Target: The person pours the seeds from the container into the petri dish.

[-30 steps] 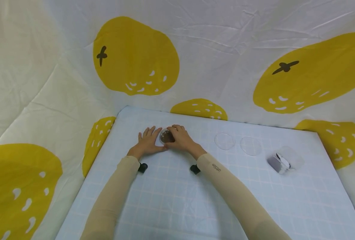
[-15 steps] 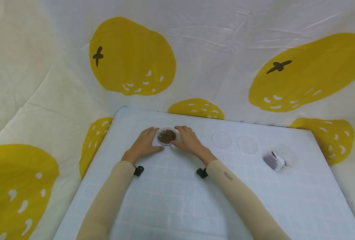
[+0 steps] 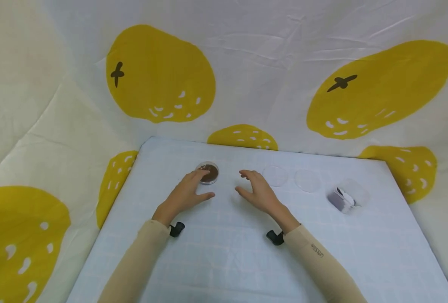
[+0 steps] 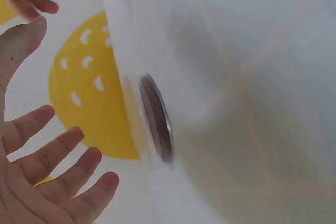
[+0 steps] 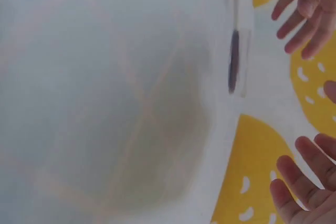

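A round clear petri dish (image 3: 211, 173) with a dark brown filling sits flat on the table toward the back. My left hand (image 3: 186, 194) hovers at its near left side, and in the head view its fingertips overlap the rim. The left wrist view shows those fingers spread and apart from the dish (image 4: 156, 119). To the right of the dish, my right hand (image 3: 261, 194) is held in the air, thumb and fingers parted with nothing between them. In the right wrist view its fingers (image 5: 311, 190) are relaxed, and the dish (image 5: 234, 61) stands off beyond them.
Two thin clear discs (image 3: 275, 176) lie side by side on the table, right of my right hand. Farther right is a small clear plastic box (image 3: 339, 200) with greyish-purple contents. A fruit-print curtain (image 3: 239, 84) rises behind the pale blue checked tablecloth (image 3: 216, 261).
Both hands have come off the petri dish, which is now fully let go. My right hand has pulled back to the right; the left has moved slightly nearer to me.
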A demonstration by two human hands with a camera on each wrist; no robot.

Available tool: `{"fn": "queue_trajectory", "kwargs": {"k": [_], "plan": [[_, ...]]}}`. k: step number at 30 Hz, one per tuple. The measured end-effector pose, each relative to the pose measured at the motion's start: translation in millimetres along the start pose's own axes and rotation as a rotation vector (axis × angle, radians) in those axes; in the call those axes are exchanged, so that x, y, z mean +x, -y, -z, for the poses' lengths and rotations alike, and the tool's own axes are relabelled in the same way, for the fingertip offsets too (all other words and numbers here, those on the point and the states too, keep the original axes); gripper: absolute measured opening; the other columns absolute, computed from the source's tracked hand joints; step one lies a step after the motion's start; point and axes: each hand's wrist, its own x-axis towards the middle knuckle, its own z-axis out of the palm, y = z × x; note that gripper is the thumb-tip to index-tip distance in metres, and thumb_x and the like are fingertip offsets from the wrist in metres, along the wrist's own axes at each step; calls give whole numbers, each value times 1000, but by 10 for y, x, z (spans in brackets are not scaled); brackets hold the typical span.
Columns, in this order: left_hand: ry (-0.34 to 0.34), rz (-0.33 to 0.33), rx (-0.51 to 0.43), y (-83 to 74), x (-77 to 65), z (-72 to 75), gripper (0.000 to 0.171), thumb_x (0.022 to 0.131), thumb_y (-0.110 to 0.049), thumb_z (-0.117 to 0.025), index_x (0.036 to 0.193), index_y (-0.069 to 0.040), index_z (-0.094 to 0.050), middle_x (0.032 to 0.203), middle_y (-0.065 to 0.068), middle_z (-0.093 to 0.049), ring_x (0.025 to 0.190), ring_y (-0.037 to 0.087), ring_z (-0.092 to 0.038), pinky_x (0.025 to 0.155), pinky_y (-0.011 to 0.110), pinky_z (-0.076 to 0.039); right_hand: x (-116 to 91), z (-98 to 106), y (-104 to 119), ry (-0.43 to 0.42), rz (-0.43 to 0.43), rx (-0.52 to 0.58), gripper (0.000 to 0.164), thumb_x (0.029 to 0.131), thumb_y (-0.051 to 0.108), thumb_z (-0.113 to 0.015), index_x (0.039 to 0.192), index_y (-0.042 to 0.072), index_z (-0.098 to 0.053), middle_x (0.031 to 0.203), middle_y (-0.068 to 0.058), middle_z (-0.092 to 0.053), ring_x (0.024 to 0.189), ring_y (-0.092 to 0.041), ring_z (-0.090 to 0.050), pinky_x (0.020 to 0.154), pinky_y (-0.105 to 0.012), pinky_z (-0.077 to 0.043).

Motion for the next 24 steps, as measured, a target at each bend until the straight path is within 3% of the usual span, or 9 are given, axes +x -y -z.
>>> {"fn": "queue_trajectory", "kwargs": {"k": [6,12,18,24], "plan": [[-31,-59,-22,-183,-144,-57,79,88,-52,-73,150,-13,-45,152,5,-45,141,28,-37,112,49,-33,-345,113,-80,-62,8,7,49,95,28,-71,136,4,-56,124,-8,-62,116,-26,-57,96,-48,-48],[-2,-118,-22,-338,-263,-212,73,90,-53,-70,149,-16,-47,151,2,-46,140,23,-39,112,43,-35,-644,162,-207,-120,-1,-1,46,93,23,-73,132,2,-59,120,-7,-65,113,-26,-58,93,-47,-49],[0,-124,-37,-407,-331,-360,71,91,-54,-69,148,-18,-48,148,0,-49,137,20,-41,111,40,-36,-831,184,-287,-159,-9,-8,44,92,21,-75,130,3,-61,118,-6,-66,111,-25,-59,91,-46,-50],[-18,-148,-49,-438,-327,-414,70,92,-53,-68,147,-16,-49,147,0,-50,137,20,-42,111,39,-36,-937,246,-333,-226,24,-23,44,89,14,-78,128,1,-61,119,-11,-66,108,-27,-61,88,-48,-51]]}}
